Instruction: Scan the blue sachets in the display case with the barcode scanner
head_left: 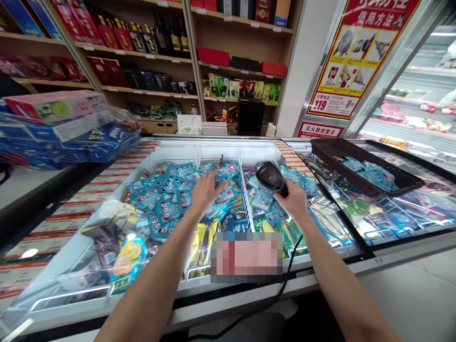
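Observation:
Gripped in my right hand [295, 199] is a black handheld barcode scanner [270, 176], its head pointing to the upper left over the right part of the freezer. A black cable [290, 266] trails down from it toward the front edge. My left hand [205, 191] reaches over a pile of small light-blue packets [171, 199], thumb and fingers apart. One packet [230, 169] lies just beyond its fingertips; whether they touch it I cannot tell. More blue packets [262, 198] lie beneath the scanner, past a white wire divider [245, 194].
A dark brown plastic basket [406, 179] with several blue packets sits on the freezer at right. Plastic-wrapped boxes [67, 126] rest at left. Yellow ice-cream wrappers [201, 240] lie nearer the front rim. Shelves with bottles [142, 38] stand behind.

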Motion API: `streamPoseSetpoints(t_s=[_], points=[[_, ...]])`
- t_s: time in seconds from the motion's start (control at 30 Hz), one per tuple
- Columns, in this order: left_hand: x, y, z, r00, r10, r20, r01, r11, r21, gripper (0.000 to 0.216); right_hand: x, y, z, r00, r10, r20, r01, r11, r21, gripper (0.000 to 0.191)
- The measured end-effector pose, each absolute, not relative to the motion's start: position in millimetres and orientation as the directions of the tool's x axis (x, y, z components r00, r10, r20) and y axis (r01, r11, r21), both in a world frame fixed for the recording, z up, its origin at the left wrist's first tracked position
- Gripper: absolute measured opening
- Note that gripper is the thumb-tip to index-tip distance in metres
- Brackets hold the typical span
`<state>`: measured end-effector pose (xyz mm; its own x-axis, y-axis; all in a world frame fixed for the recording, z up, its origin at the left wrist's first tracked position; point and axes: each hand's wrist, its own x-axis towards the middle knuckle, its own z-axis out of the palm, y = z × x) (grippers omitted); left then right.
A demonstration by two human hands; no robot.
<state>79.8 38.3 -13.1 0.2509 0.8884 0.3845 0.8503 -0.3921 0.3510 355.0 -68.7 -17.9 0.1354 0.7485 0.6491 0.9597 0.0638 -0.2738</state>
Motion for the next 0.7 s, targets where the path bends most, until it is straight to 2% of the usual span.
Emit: streamPoseSetpoints(t_s=[0.13, 0.33, 0.5, 0.7], points=[[74.1, 48.3, -15.0, 0.053, 0.899, 0.435, 0.699, -0.344, 0.627, 0.036, 353.9, -69.8, -19.8, 0.053, 0.779, 0.625, 0.969, 0.111, -0.219, 0.032], [81.0, 51.8, -21.7, 0.019, 0.927, 0.376, 0.404, -0.351, 0.845, 0.033, 353.0, -73.4, -21.9, -0.115, 0.806, 0.58, 0.959, 0.243, -0.147, 0.044], [87.7, 51.9, -26.7, 0.091, 0.936, 0.34, 0.264, -0.352, 0.898, 0.031, 351.7, -75.4, -20.7, -0.16, 0.789, 0.593, 0.949, 0.288, -0.127, 0.038], [89.9, 50.4, -28.9, 0.086, 0.925, 0.369, 0.34, -0.375, 0.862, 0.03, 348.8, -77.9, -19.4, -0.182, 0.79, 0.585, 0.95, 0.295, -0.104, 0.034]])
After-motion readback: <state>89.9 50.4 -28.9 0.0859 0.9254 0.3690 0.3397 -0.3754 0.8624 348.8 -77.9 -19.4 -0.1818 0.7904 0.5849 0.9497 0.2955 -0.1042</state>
